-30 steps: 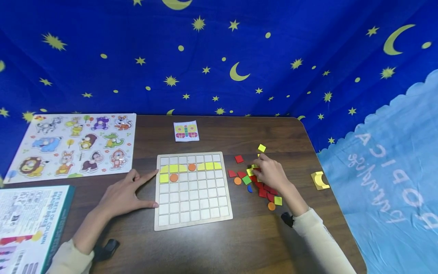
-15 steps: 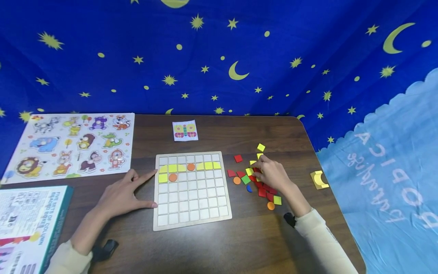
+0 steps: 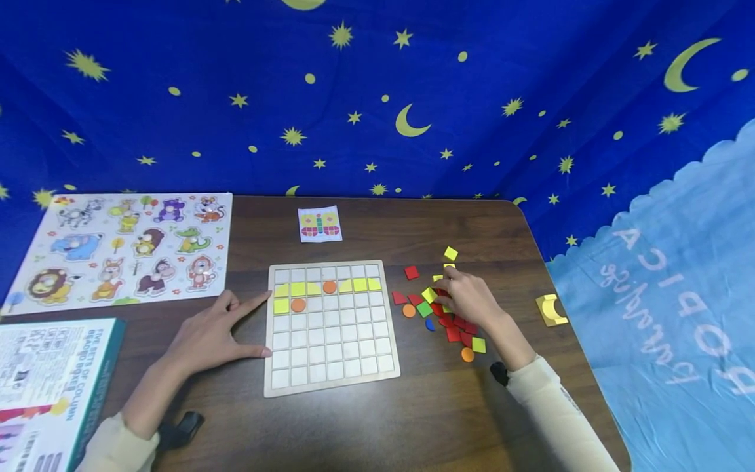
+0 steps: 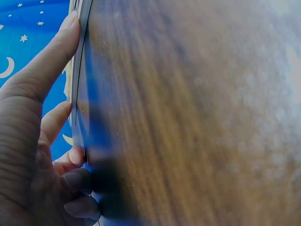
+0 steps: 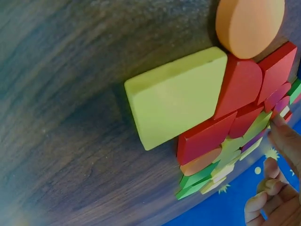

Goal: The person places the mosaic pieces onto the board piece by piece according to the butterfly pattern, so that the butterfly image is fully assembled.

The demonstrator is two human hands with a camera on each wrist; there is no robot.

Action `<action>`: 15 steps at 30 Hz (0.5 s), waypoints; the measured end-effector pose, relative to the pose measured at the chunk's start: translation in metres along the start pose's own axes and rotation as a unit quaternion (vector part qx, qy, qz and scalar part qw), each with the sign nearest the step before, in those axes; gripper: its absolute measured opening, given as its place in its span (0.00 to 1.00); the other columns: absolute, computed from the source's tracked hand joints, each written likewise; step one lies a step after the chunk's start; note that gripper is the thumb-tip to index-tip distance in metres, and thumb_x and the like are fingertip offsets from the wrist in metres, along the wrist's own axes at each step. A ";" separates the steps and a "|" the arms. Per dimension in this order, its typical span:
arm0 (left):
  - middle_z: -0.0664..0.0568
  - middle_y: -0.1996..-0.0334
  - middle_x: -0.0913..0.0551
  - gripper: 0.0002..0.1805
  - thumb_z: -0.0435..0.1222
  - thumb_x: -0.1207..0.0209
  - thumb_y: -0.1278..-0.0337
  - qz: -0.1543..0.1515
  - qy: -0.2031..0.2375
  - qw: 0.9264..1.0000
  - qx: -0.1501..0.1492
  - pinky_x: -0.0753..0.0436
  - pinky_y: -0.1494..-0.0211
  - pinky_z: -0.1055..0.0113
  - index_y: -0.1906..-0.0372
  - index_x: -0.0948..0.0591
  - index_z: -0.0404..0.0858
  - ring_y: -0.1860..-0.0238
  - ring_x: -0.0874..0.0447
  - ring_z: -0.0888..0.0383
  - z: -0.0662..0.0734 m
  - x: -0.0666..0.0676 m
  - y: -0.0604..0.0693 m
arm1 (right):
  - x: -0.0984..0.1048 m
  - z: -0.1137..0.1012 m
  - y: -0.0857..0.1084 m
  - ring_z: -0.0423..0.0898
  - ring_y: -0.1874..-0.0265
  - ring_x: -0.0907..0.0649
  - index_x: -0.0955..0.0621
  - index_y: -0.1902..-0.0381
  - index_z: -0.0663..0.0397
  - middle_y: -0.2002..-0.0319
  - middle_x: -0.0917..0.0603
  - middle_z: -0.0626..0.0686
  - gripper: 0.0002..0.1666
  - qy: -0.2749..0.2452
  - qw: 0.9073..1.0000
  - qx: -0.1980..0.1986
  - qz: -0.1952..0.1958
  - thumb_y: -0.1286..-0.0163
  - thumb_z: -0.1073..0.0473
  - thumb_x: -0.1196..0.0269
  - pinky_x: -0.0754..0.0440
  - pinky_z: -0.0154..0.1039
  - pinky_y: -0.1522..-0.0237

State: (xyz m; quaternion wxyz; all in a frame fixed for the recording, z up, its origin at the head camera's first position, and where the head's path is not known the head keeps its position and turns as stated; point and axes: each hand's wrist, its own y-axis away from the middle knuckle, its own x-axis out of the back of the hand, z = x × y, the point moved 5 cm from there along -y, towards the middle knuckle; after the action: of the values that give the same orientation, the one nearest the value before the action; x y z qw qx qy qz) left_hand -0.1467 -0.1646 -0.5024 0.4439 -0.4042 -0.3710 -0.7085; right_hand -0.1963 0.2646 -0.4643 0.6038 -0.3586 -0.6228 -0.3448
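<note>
A wooden grid board [image 3: 333,328] lies flat, with yellow tiles [image 3: 298,288] and orange discs [image 3: 298,305] set in its upper rows. My left hand [image 3: 206,334] touches the board's left edge with spread thumb and index finger; the left wrist view shows this thumb [image 4: 59,52] along the edge. Right of the board is a loose pile of red [image 3: 453,333], yellow, green, orange and blue pieces. Over the pile's upper part is my right hand [image 3: 474,301], thumb and index finger apart among yellow tiles [image 3: 429,295]. In the right wrist view its thumb [image 5: 286,139] reaches the pieces.
A small butterfly pattern card [image 3: 320,224] lies behind the board. At the left are an animal picture board [image 3: 126,252] and a box [image 3: 53,393]. A yellow piece with a curved cutout [image 3: 551,310] sits near the table's right edge. Blue curtains hang behind.
My right hand stays over the pile, and its fingers shift slightly among the yellow tiles. The left hand keeps its place at the board's edge.
</note>
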 end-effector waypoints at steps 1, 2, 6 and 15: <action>0.50 0.60 0.37 0.59 0.77 0.39 0.67 0.000 0.000 1.000 -0.001 0.42 0.78 0.65 0.24 0.38 0.59 0.77 0.41 0.58 0.000 0.000 0.000 | 0.000 0.000 0.000 0.39 0.80 0.30 0.10 0.58 0.55 0.71 0.24 0.49 0.17 0.001 1.000 0.003 0.001 0.44 0.55 0.23 0.31 0.32 0.77; 0.50 0.60 0.37 0.59 0.77 0.39 0.67 0.001 0.001 1.000 -0.001 0.41 0.78 0.65 0.24 0.38 0.58 0.77 0.41 0.58 0.000 0.001 0.000 | -0.001 -0.001 0.000 0.40 0.80 0.30 0.10 0.58 0.55 0.71 0.25 0.50 0.17 0.001 1.000 0.005 0.002 0.44 0.55 0.23 0.31 0.32 0.77; 0.51 0.61 0.37 0.59 0.77 0.38 0.68 0.002 0.000 1.000 -0.002 0.41 0.79 0.65 0.24 0.37 0.58 0.77 0.42 0.58 -0.001 0.001 0.000 | 0.000 -0.002 -0.002 0.39 0.81 0.31 0.11 0.55 0.53 0.70 0.25 0.49 0.18 0.004 1.000 0.021 0.002 0.44 0.55 0.24 0.33 0.32 0.79; 0.51 0.61 0.38 0.59 0.78 0.39 0.67 -0.001 0.001 1.000 -0.001 0.41 0.78 0.65 0.24 0.38 0.59 0.76 0.41 0.58 0.000 -0.001 0.000 | -0.001 -0.003 -0.006 0.39 0.81 0.31 0.11 0.55 0.55 0.69 0.25 0.49 0.19 -0.009 0.999 0.022 -0.029 0.44 0.55 0.24 0.32 0.33 0.78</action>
State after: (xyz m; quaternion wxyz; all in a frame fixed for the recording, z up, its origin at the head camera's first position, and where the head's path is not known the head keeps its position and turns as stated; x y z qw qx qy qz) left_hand -0.1469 -0.1646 -0.5032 0.4429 -0.4036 -0.3703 -0.7098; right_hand -0.2001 0.2590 -0.4652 0.5956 -0.3303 -0.6459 -0.3449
